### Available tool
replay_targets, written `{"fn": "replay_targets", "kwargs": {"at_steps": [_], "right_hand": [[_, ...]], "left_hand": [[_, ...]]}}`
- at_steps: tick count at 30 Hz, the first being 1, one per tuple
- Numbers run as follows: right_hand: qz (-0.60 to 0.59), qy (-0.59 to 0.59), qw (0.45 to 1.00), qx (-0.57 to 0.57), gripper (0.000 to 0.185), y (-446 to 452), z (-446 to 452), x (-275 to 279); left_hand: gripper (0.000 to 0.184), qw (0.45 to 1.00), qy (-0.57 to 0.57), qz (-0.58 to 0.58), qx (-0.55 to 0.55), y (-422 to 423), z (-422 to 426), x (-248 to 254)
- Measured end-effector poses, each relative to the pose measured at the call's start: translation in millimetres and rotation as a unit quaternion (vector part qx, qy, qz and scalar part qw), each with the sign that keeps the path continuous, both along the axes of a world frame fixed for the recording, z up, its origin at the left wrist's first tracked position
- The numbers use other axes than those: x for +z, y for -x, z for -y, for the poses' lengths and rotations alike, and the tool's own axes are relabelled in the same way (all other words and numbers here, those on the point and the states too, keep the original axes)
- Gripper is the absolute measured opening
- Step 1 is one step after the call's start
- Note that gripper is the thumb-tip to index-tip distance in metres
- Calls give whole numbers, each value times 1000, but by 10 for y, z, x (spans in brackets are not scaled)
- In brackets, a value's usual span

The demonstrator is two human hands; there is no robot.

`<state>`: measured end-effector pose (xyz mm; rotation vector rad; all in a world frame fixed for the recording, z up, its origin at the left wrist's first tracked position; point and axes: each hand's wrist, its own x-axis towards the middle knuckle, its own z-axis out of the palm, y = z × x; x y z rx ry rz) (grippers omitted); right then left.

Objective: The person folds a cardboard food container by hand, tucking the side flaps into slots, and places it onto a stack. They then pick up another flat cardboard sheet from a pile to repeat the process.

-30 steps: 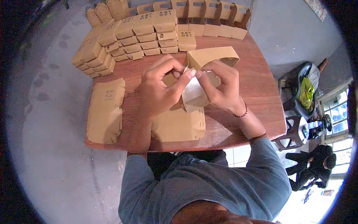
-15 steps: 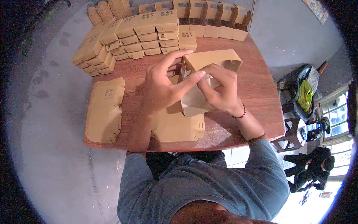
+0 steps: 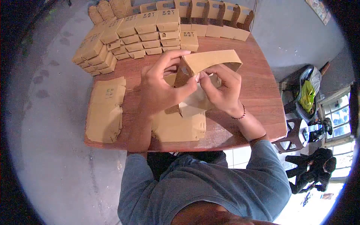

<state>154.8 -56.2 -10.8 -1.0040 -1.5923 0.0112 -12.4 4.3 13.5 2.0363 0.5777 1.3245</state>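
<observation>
A partly folded cardboard box (image 3: 213, 57) is held up over the table between both hands, its pale inside partly showing. My left hand (image 3: 165, 82) grips the box's left side, fingers at the upper corner and thumb at the near edge. My right hand (image 3: 224, 88) is closed on the same edge, its thumb and finger pinching right beside the left thumb. The fingers cover part of the corner. Below the hands lies a flat cardboard blank (image 3: 178, 127). To the left is a pile of flat blanks (image 3: 105, 110) with printed lettering.
Folded boxes marked "EAT ME!" (image 3: 148, 24) are stacked at the back left of the wooden table (image 3: 258, 101). Beside them stands a row of cardboard carriers with handle holes (image 3: 215, 17). A stool (image 3: 296, 135) and a person in dark clothes (image 3: 311, 168) are off to the right.
The box has tilted slightly, and its left side panel with a hole now shows more. Both hands' fingertips have come together on the corner edge, slightly lower and to the left.
</observation>
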Motion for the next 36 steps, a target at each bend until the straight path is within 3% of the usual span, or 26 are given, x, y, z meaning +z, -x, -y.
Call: {"fn": "replay_targets", "kwargs": {"at_steps": [5,7,10,14,16,18,19,20,22,23,25,26,29,34,36], "right_hand": [[-31,29,999,-20,10,34,-51,-63],[-169,201,964,49,13,33,-48,-34],[-202,269,936,101,16,9,-54,58],[-100,322,938,77,13,-10,95,265],[39,175,980,84,10,-78,240,345],[31,9,999,35,13,-191,308,324],[19,-60,998,-3,18,-240,329,309],[19,-59,998,-4,18,-293,294,344],[159,-200,957,-137,37,-392,131,508],[158,-200,957,-138,37,-407,91,503],[169,-78,981,-59,57,-417,31,443],[166,-79,981,-62,57,-424,12,399],[47,141,987,64,56,-411,42,356],[42,174,977,118,48,-415,41,334],[10,198,971,133,46,-432,18,339]], "left_hand": [[52,1000,12,7,6,-50,52,-10],[50,999,37,6,4,-63,78,7],[48,995,91,37,-28,-57,49,38],[46,990,127,59,-14,16,-47,65],[43,992,102,67,38,83,-97,88],[42,992,94,71,51,131,-122,107],[43,991,76,74,77,145,-124,117],[43,990,57,76,102,160,-126,119],[44,992,39,83,90,211,-150,101],[42,993,38,87,73,236,-146,99],[40,994,36,86,54,263,-133,107],[38,993,46,102,36,267,-126,116],[36,993,45,108,4,307,-158,100],[35,995,29,91,-15,292,-197,92],[46,994,61,63,-62,318,-212,130]]}}
